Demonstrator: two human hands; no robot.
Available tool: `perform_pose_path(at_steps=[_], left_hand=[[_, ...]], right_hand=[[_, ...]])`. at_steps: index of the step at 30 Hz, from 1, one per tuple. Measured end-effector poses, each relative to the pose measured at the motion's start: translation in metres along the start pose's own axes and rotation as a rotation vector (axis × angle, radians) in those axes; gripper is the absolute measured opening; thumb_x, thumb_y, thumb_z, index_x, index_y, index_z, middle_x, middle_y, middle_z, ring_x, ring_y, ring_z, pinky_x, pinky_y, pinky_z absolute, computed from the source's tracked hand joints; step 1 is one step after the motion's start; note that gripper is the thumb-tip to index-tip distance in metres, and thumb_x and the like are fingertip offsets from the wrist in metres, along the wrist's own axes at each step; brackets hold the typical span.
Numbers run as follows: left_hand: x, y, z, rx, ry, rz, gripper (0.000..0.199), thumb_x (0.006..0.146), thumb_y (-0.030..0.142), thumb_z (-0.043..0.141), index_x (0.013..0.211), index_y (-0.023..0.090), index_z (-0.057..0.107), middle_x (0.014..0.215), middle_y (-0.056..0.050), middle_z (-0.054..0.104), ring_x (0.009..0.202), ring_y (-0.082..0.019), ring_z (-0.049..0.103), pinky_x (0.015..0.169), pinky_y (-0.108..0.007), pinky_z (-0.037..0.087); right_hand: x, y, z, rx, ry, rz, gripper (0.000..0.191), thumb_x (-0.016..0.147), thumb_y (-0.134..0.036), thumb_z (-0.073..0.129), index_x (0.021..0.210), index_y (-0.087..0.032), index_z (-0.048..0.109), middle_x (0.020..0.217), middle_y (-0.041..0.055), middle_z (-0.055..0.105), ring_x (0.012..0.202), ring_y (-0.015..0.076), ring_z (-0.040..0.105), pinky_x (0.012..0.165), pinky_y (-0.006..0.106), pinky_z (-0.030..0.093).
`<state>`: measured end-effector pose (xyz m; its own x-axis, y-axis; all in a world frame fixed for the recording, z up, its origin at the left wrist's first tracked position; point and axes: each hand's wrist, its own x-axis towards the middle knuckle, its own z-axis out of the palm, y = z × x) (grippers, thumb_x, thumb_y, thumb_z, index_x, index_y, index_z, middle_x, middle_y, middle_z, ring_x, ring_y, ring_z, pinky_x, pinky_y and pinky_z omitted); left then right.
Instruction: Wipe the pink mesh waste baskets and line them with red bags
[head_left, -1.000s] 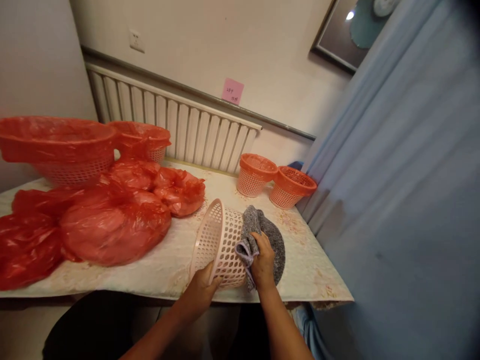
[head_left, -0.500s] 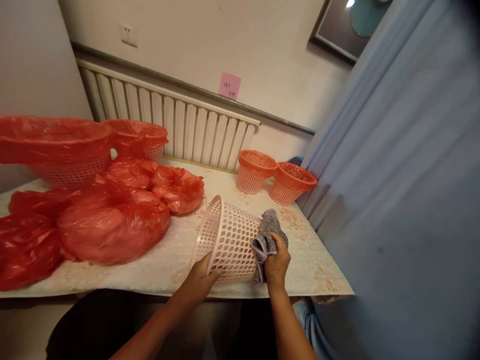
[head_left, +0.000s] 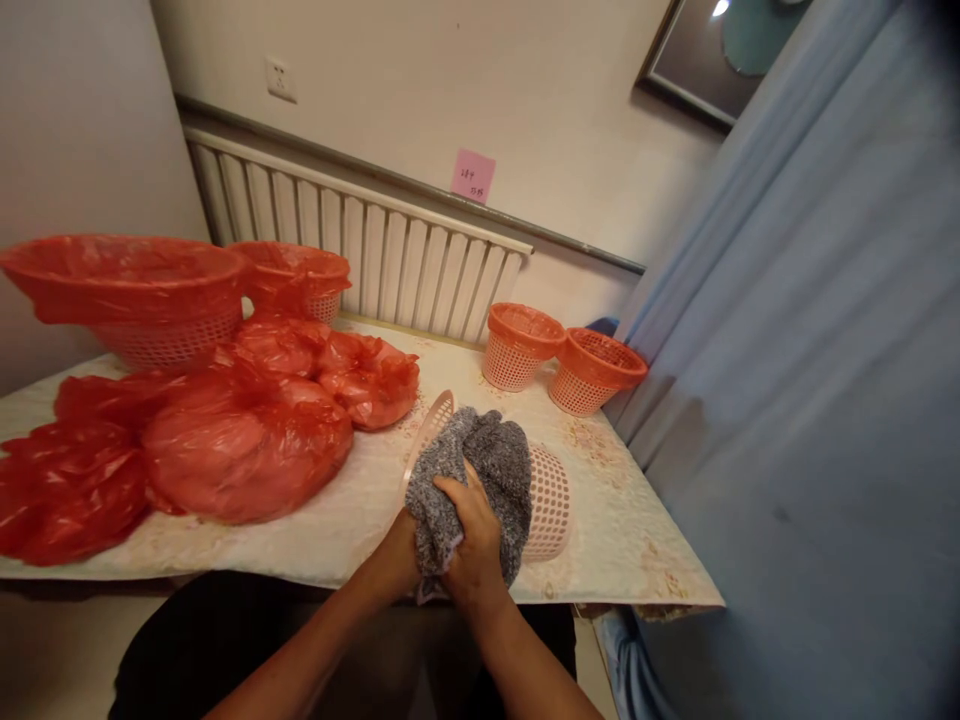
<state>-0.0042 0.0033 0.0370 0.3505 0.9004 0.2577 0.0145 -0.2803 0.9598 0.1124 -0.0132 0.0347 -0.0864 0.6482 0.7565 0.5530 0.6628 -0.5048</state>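
Observation:
A pale pink perforated plastic basket [head_left: 549, 505] lies on its side on the table, its mouth facing left. My right hand [head_left: 474, 530] is closed on a grey cloth [head_left: 499, 465] and presses it against the basket's side, near the rim. My left hand [head_left: 405, 548] is at the basket's rim, its fingers mostly covered by the cloth. In the earlier frame that hand grips the rim. The cloth hides much of the basket's middle.
Filled red plastic bags [head_left: 247, 455] cover the table's left. Behind them stand a large red-lined basket [head_left: 165, 335] and a smaller lined one [head_left: 324, 305]. Two red-lined baskets [head_left: 511, 365] are at the back right. A blue curtain [head_left: 787, 400] hangs right; a radiator [head_left: 375, 245] is behind.
My right hand has moved left with the cloth, from the basket's base to its side near the rim. The cloth now covers the middle of the basket. The view has shifted slightly.

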Motion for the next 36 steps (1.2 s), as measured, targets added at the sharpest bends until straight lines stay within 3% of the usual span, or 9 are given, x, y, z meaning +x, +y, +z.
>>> perform_pose_path(at_steps=[4, 8, 13, 17, 23, 28, 32, 36], left_hand=[[-0.008, -0.013, 0.002, 0.039, 0.007, -0.039, 0.034, 0.077, 0.026, 0.055, 0.105, 0.013, 0.067, 0.102, -0.01, 0.073, 0.096, -0.028, 0.065, 0.091, -0.04, 0.052], [-0.021, -0.035, 0.007, 0.094, 0.037, 0.055, 0.036, 0.084, 0.025, 0.049, 0.116, 0.016, 0.061, 0.108, -0.009, 0.071, 0.108, -0.026, 0.06, 0.102, -0.039, 0.045], [-0.04, -0.052, 0.01, 0.17, 0.072, -0.052, 0.038, 0.088, 0.036, 0.049, 0.12, 0.017, 0.057, 0.116, -0.011, 0.069, 0.11, -0.027, 0.061, 0.102, -0.038, 0.045], [-0.033, -0.039, 0.012, 0.094, 0.013, -0.051, 0.041, 0.086, 0.031, 0.05, 0.123, 0.013, 0.056, 0.122, -0.011, 0.066, 0.116, -0.028, 0.058, 0.106, -0.04, 0.041], [-0.006, -0.009, 0.015, -0.061, 0.016, -0.034, 0.053, 0.08, 0.021, 0.056, 0.132, 0.014, 0.049, 0.134, -0.01, 0.059, 0.128, -0.026, 0.049, 0.112, -0.04, 0.034], [-0.014, -0.01, 0.015, -0.014, -0.016, -0.105, 0.047, 0.087, 0.025, 0.048, 0.133, 0.016, 0.048, 0.132, -0.009, 0.061, 0.124, -0.026, 0.054, 0.106, -0.04, 0.042], [-0.017, -0.016, 0.014, 0.024, -0.005, -0.103, 0.045, 0.088, 0.027, 0.048, 0.131, 0.017, 0.051, 0.125, -0.008, 0.065, 0.119, -0.026, 0.057, 0.103, -0.04, 0.044], [-0.013, -0.021, 0.01, 0.035, -0.01, -0.108, 0.043, 0.087, 0.028, 0.048, 0.128, 0.017, 0.053, 0.122, -0.008, 0.066, 0.114, -0.026, 0.06, 0.1, -0.04, 0.047]], right_hand=[[0.019, 0.003, 0.007, -0.005, -0.03, 0.025, 0.038, 0.086, -0.012, 0.05, 0.121, -0.021, 0.059, 0.138, 0.01, 0.052, 0.137, 0.0238, 0.039, 0.11, 0.045, 0.038], [0.046, 0.01, 0.004, 0.013, 0.022, 0.103, 0.038, 0.083, -0.01, 0.047, 0.117, -0.02, 0.062, 0.124, 0.008, 0.062, 0.125, 0.0219, 0.052, 0.107, 0.04, 0.04], [0.065, 0.024, -0.005, 0.028, 0.067, 0.202, 0.033, 0.082, -0.016, 0.055, 0.114, -0.018, 0.063, 0.113, 0.0074, 0.067, 0.107, 0.0209, 0.061, 0.098, 0.035, 0.046], [0.058, 0.023, -0.007, 0.004, 0.041, 0.185, 0.035, 0.083, -0.014, 0.052, 0.116, -0.018, 0.062, 0.116, 0.0083, 0.066, 0.111, 0.0211, 0.059, 0.1, 0.035, 0.044], [0.055, 0.024, -0.021, -0.006, -0.018, 0.16, 0.043, 0.077, -0.007, 0.047, 0.115, -0.02, 0.064, 0.113, 0.0052, 0.068, 0.105, 0.0186, 0.062, 0.095, 0.031, 0.046], [0.038, 0.078, -0.058, -0.141, -0.02, 0.251, 0.043, 0.073, -0.008, 0.044, 0.105, -0.022, 0.069, 0.105, 0.0033, 0.072, 0.096, 0.0196, 0.065, 0.09, 0.033, 0.049], [0.007, 0.124, -0.099, -0.302, 0.148, 0.407, 0.041, 0.071, -0.014, 0.045, 0.103, -0.018, 0.07, 0.102, 0.0067, 0.073, 0.094, 0.0233, 0.066, 0.089, 0.037, 0.048], [-0.019, 0.133, -0.117, -0.406, 0.277, 0.477, 0.046, 0.069, -0.014, 0.041, 0.104, -0.016, 0.07, 0.1, 0.0095, 0.073, 0.092, 0.0251, 0.066, 0.085, 0.037, 0.049]])
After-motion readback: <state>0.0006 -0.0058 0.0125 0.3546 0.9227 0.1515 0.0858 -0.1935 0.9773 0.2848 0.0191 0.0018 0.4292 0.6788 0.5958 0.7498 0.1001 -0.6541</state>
